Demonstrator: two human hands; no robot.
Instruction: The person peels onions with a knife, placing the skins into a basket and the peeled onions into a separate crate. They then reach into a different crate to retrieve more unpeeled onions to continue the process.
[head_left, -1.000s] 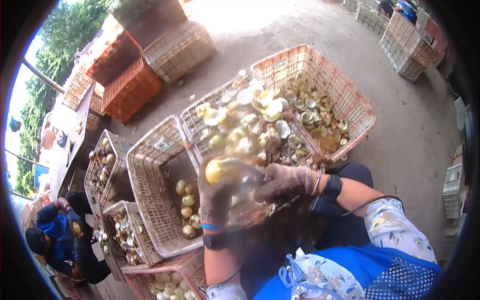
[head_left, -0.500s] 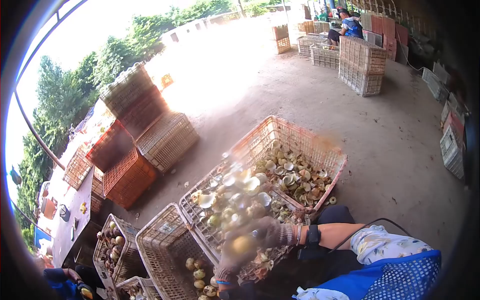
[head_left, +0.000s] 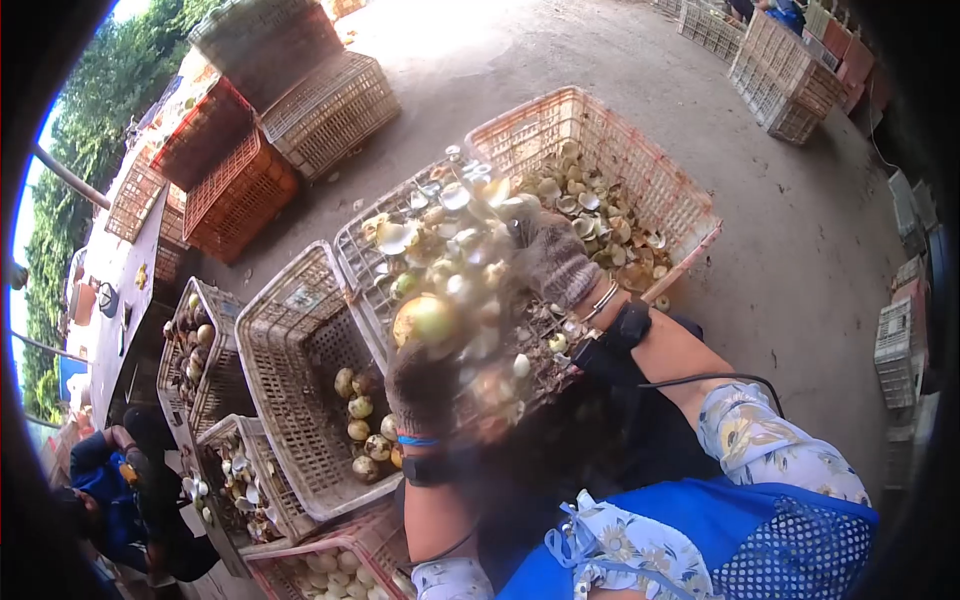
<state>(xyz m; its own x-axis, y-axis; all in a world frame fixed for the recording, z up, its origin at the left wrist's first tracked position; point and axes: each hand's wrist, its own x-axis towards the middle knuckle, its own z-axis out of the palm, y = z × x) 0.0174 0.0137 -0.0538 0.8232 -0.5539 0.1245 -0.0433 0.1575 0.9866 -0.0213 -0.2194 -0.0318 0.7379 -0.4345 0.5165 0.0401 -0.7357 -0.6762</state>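
My left hand (head_left: 420, 390), in a dark knitted glove, holds a yellow-green onion (head_left: 425, 320) at its fingertips. My right hand (head_left: 553, 258), also gloved, is over the far side of the peel-strewn crate top, apart from the onion. Its fingers are blurred, and I cannot make out whether they hold anything. Beneath both hands, pale cup-shaped onion peels (head_left: 397, 237) and bits of skin cover the crate top (head_left: 350, 245). Beyond my right hand is a large crate (head_left: 640, 165) with a heap of peels (head_left: 600, 215). A hazy smear blurs the middle of the view.
Left of my hands stands a crate (head_left: 275, 345) with several onions (head_left: 358, 408). Nearby are a crate of whole onions (head_left: 192, 345), one of peels (head_left: 245, 480) and one of pale peeled onions (head_left: 335, 572). A co-worker (head_left: 115, 490) sits lower left. Stacked crates (head_left: 240, 195) stand behind.
The view has tilted down. My hands have parted: the right has moved up and away, while the left keeps the onion, which now shows more clearly.
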